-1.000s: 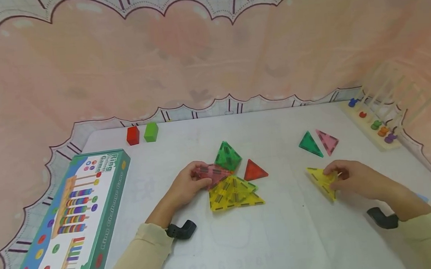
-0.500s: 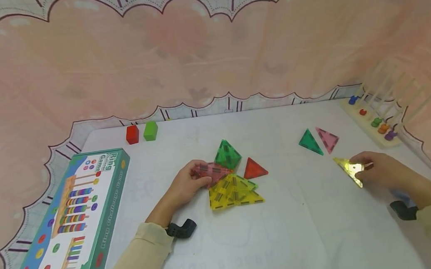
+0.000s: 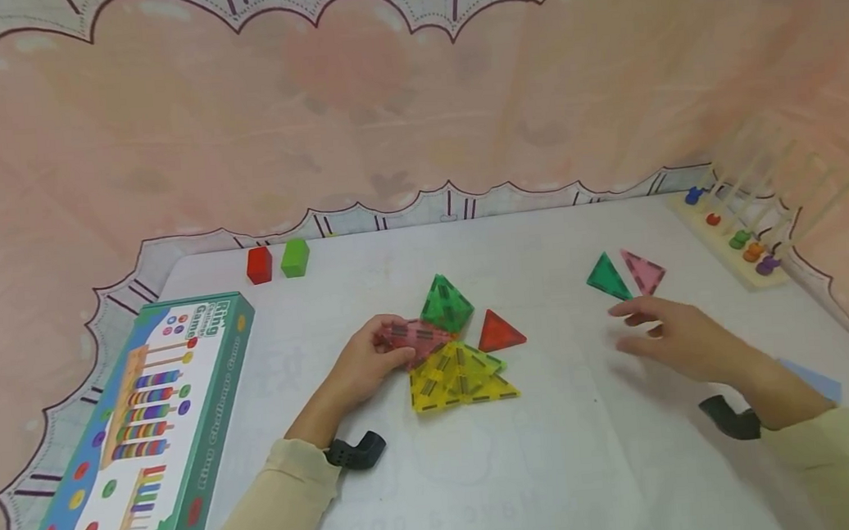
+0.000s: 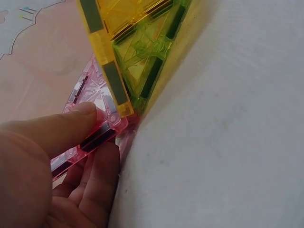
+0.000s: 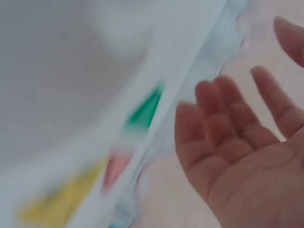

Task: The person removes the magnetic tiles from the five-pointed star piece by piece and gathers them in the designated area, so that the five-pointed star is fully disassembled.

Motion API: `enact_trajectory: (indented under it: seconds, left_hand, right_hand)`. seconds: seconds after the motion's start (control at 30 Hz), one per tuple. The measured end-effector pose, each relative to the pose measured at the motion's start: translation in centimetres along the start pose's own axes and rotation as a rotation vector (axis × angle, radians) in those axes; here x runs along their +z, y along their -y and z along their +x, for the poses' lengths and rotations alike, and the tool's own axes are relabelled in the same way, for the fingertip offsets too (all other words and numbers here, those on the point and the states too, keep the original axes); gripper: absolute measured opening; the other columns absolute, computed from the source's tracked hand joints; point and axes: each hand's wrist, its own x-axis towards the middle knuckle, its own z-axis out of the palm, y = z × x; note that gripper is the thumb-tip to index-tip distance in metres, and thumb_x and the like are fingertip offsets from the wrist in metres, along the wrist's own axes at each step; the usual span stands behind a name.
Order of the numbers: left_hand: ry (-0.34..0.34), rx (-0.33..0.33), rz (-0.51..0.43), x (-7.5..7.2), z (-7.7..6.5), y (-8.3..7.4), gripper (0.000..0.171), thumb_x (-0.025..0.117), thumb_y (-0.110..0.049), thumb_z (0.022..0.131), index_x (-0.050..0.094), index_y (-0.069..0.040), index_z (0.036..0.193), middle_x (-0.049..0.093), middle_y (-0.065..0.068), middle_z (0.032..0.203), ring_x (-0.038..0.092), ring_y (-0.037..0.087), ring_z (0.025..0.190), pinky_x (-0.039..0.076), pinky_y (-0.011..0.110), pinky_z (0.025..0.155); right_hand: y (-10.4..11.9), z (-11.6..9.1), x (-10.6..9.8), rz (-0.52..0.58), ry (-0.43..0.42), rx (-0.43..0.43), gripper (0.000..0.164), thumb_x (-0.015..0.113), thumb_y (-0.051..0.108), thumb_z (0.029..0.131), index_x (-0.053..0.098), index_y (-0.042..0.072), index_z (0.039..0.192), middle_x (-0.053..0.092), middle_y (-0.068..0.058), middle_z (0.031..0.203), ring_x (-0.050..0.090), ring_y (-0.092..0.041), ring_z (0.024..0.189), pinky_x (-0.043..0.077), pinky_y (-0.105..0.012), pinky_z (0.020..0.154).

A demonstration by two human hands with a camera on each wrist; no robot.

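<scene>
My left hand [image 3: 365, 363] pinches the pink piece [image 3: 424, 340] between thumb and fingers, beside the yellow part [image 3: 462, 381] and green pyramid [image 3: 445, 303], mid-desk [image 3: 542, 462]. Right hand [image 3: 684, 337]: nothing held, fingers loosely spread, near the green tile [image 3: 608, 277] and pink tile [image 3: 643, 270]. I judge the step as steadying the build with the left while the right stays free. Doing it well: light pinch, no twisting, so corners don't pull apart; take any tile by its edges and line up the dark strips, likely magnets.

Counts: one green pyramid, one pink piece, one yellow part (overlapping, can't count its tiles). Loose: one green tile, one pink tile, one red tile [image 3: 501, 332], one blue tile [image 3: 819, 381] partly hidden, one yellow tile [image 5: 61, 197], blurred. Also one red block [image 3: 259, 265], one green block [image 3: 295, 258], one box [image 3: 218, 444], one pegboard [image 3: 754, 276], five beads [image 3: 753, 253].
</scene>
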Motion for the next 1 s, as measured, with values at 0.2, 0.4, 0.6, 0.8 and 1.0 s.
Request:
enact_trajectory:
  seconds: [0.2, 0.4, 0.6, 0.8, 1.0]
  left_hand:
    - [0.005, -0.005, -0.006, 0.0, 0.1, 0.1, 0.039, 0.07, -0.027, 0.078, 0.051, -0.024, 0.113, 0.056, -0.001, 0.104, 0.052, 0.018, 0.088, 0.042, 0.032, 0.077]
    - [0.004, -0.003, -0.014, 0.0, 0.1, 0.2, 0.039, 0.07, -0.026, 0.078, 0.052, -0.024, 0.112, 0.056, -0.001, 0.105, 0.052, 0.018, 0.088, 0.042, 0.032, 0.077]
    - [-0.002, -0.003, -0.009, -0.1, 0.1, 0.3, 0.038, 0.069, -0.025, 0.078, 0.052, -0.023, 0.112, 0.056, 0.0, 0.105, 0.052, 0.018, 0.088, 0.043, 0.032, 0.077]
    - [-0.001, 0.007, -0.016, -0.1, 0.1, 0.5, 0.038, 0.07, -0.026, 0.078, 0.051, -0.024, 0.112, 0.056, -0.001, 0.104, 0.053, 0.018, 0.087, 0.043, 0.031, 0.076]
    - [-0.003, 0.006, -0.017, -0.1, 0.2, 0.5, 0.04, 0.071, -0.027, 0.077, 0.052, -0.025, 0.112, 0.057, -0.002, 0.104, 0.053, 0.017, 0.087, 0.042, 0.031, 0.076]
  right_hand:
    - [4.9, 1.9, 5.3, 0.162, 0.253, -0.154, 0.043, 0.063, 0.038, 0.082, 0.053, 0.018, 0.119, 0.054, 0.004, 0.114, 0.05, -0.016, 0.102, 0.044, -0.029, 0.081]
    - [7.4, 3.5, 7.8, 0.134, 0.322, -0.202, 0.04, 0.064, 0.036, 0.082, 0.055, 0.017, 0.116, 0.055, 0.007, 0.109, 0.05, -0.014, 0.099, 0.043, -0.033, 0.082]
    - [8.6, 4.9, 8.8, 0.203, 0.31, -0.205, 0.035, 0.065, 0.036, 0.081, 0.056, 0.016, 0.109, 0.055, 0.006, 0.099, 0.052, -0.012, 0.089, 0.045, -0.03, 0.078]
    - [9.6, 5.6, 9.7, 0.219, 0.247, -0.126, 0.024, 0.066, 0.029, 0.08, 0.058, 0.023, 0.102, 0.054, 0.007, 0.1, 0.054, -0.014, 0.078, 0.046, -0.028, 0.068]
    - [9.8, 5.6, 10.0, 0.156, 0.275, -0.056, 0.033, 0.066, 0.019, 0.078, 0.059, 0.029, 0.108, 0.054, 0.01, 0.104, 0.049, -0.015, 0.075, 0.043, -0.028, 0.058]
